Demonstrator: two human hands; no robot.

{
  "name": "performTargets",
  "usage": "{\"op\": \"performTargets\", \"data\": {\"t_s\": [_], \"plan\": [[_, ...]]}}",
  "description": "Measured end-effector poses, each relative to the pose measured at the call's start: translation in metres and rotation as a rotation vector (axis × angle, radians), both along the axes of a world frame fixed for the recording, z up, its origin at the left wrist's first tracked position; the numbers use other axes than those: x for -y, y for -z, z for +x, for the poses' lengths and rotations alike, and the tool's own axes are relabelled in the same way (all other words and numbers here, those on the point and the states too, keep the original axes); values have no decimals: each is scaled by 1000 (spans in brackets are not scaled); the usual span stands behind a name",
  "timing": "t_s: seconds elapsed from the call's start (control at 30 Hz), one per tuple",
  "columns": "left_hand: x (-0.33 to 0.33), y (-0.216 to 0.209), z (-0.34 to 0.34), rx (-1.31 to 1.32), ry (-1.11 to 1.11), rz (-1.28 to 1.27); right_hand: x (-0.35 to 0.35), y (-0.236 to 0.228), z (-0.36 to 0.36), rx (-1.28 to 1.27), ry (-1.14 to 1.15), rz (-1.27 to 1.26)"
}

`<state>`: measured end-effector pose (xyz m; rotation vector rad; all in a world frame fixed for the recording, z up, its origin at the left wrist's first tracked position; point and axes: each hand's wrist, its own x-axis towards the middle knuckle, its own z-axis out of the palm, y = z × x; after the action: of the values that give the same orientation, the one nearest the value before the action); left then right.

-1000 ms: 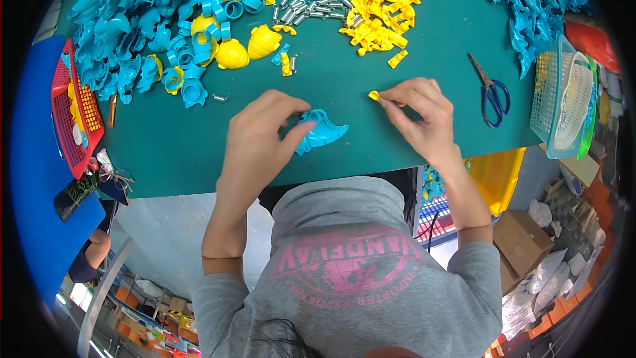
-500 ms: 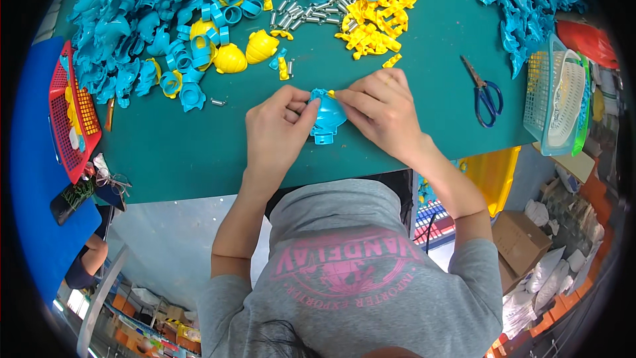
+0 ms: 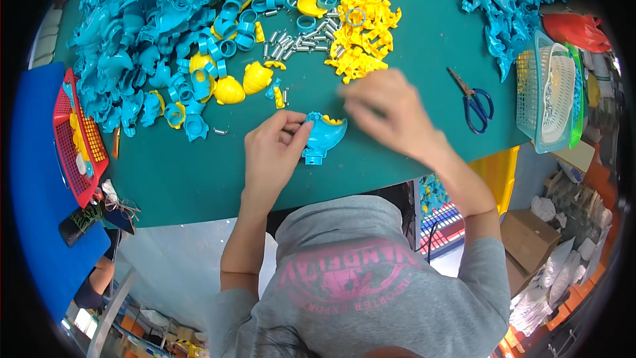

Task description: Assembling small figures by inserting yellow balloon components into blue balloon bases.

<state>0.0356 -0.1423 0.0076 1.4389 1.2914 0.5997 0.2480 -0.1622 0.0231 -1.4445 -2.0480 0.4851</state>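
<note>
My left hand [image 3: 271,152] pinches a blue curved plastic shell [image 3: 324,138] by its left edge, just above the table. A small yellow toothed piece [image 3: 333,120] sits along the shell's upper edge. My right hand [image 3: 391,111] is up and to the right of the shell, apart from it. Motion smears its fingers, so whether they hold anything is unclear. Beyond my right hand lies a pile of small yellow plastic pieces [image 3: 361,43]. Several metal pins [image 3: 291,45] are scattered to the left of that pile.
Blue plastic parts [image 3: 126,33] are heaped at the far left, more blue parts [image 3: 497,6] at the far right. Scissors [image 3: 474,103] lie on the green table [image 3: 424,132]. A red basket [image 3: 83,142] is at the left edge, a light blue basket [image 3: 540,93] at the right.
My right hand has let go of the yellow piece at the shell's edge and moved up, away from the shell. My left hand still holds the shell, now slightly turned.
</note>
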Motion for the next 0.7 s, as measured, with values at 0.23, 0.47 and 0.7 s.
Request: {"op": "performTargets", "data": {"t_s": [0.23, 0.47, 0.7], "plan": [[27, -21, -21, 3, 111, 93, -90, -10, 30, 96, 188, 108], [22, -6, -21, 91, -29, 23, -116, -3, 13, 97, 92, 132], [17, -2, -22, 147, 23, -16, -132, -22, 6, 201, -324, 387]]}}
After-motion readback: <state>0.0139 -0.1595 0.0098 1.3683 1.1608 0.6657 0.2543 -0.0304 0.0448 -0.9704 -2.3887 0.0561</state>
